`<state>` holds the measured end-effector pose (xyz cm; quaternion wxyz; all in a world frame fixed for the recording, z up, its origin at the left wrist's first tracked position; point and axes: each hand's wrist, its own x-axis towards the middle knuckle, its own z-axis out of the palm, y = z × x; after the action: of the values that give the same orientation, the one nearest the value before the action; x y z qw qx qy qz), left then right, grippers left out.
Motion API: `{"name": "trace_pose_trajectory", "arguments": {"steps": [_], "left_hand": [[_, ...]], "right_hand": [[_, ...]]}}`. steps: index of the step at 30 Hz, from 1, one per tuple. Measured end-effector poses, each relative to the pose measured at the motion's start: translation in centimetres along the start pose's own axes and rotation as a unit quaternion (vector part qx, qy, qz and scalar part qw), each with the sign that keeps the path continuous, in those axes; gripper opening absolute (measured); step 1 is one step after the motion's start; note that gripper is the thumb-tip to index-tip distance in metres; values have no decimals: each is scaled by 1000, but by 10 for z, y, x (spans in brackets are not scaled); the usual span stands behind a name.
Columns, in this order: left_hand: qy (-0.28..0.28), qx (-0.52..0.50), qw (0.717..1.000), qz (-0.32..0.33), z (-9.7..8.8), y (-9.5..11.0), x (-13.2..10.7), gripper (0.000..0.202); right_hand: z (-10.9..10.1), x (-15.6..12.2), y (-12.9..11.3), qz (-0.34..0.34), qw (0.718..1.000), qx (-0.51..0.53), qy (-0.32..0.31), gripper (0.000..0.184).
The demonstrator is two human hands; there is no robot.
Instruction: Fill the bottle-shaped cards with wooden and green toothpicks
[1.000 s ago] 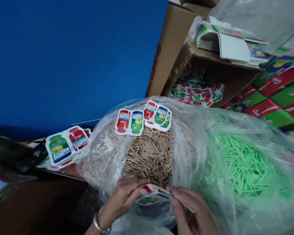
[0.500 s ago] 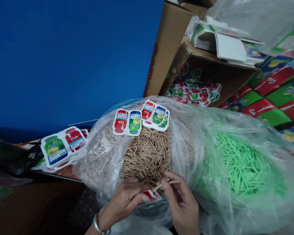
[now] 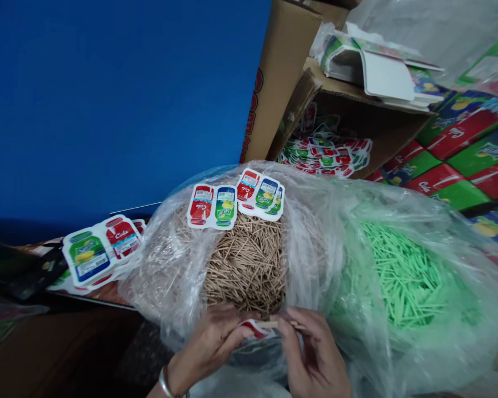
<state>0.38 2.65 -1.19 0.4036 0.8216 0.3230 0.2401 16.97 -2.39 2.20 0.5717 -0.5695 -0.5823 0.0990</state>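
Note:
My left hand [image 3: 213, 340], a silver bangle at its wrist, is closed on a jar-shaped packet [image 3: 255, 329] with red and white print, mostly hidden by the fingers. Between thumb and fingers, my right hand [image 3: 313, 348] pinches thin brown sticks [image 3: 269, 324], their left ends at the packet's edge. Whether the ends are inside it I cannot tell. Just beyond both hands lies a heap of brown sticks [image 3: 247, 265] in a clear plastic bag [image 3: 157, 293]. Two-jar Cola and Sprite packets [image 3: 211, 206] rest on the bag's far side.
To the right, a second clear bag holds green sticks [image 3: 404, 276]. More packets [image 3: 95, 251] lie at left beside a black clip-like object [image 3: 39, 273]. A cardboard box [image 3: 394, 135] of packets stands behind, near stacked printed boxes [image 3: 456, 149] and a blue panel [image 3: 120, 105].
My right hand has shifted slightly right and down, and the sticks now lie nearly level against the packet instead of slanting. My left hand keeps its hold. The view has shifted slightly.

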Motion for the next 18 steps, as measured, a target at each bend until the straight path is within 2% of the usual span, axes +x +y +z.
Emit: {"name": "trace_pose_trajectory", "arguments": {"steps": [4,8,10,13,16,18], "left_hand": [[2,-2,1000,-1,2,1,0,49],[-1,14,1000,4,3,3,3,52],[17,1,1000,-2,4,5,4,52],[61,-18,998,-18,7,3,3,54],[92,-37,994,-46,9,-1,1,55],[105,-42,992,-51,8,-2,0,54]], "right_hand": [[3,2,1,8,1000,-5,-24,22],[12,1,4,57,997,24,-37,18],[15,0,5,35,997,21,-65,21],[15,-2,6,-44,992,-13,-120,28],[10,-4,8,-83,987,-57,-127,34],[7,-3,9,-87,985,-47,-139,33]]}}
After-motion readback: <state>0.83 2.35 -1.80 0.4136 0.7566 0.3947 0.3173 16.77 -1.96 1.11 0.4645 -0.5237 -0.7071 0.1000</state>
